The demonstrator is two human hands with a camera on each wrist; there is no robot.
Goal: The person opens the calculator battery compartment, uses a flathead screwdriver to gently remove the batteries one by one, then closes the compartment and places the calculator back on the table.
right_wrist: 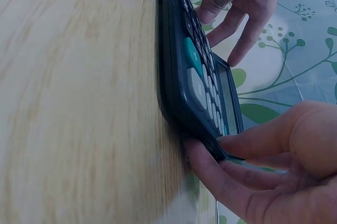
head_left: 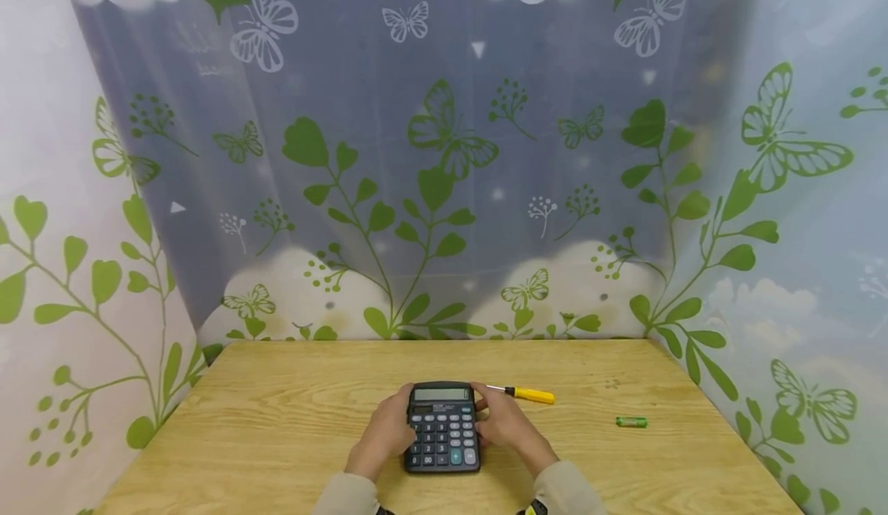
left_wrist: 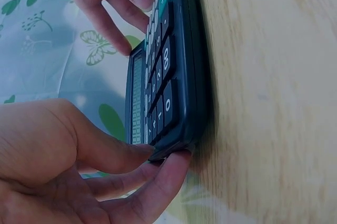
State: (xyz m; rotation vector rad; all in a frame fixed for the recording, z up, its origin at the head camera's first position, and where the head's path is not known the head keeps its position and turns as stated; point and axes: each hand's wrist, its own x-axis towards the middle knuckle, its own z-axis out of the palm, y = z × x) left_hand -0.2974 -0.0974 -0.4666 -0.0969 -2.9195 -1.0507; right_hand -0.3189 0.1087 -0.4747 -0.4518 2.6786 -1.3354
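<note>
A dark desktop calculator (head_left: 432, 449) lies face up at the front middle of the wooden table, its grey display (head_left: 442, 394) towards the far side. My left hand (head_left: 388, 428) grips its left edge, thumb on the top face beside the keys and fingers along the side. On the opposite edge my right hand (head_left: 505, 424) pinches the calculator between thumb and fingers. Both wrist views show fingertips tucked at the lower rim, close over the tabletop. The display in the head view shows what looks like a digit at its right end.
Beyond my right hand lies a screwdriver (head_left: 533, 395) with a yellow handle, its metal shaft pointing left towards the calculator. A small green battery (head_left: 631, 422) rests farther right on the table (head_left: 277, 422). A curtain (head_left: 555, 191) printed with leaves and butterflies hangs behind.
</note>
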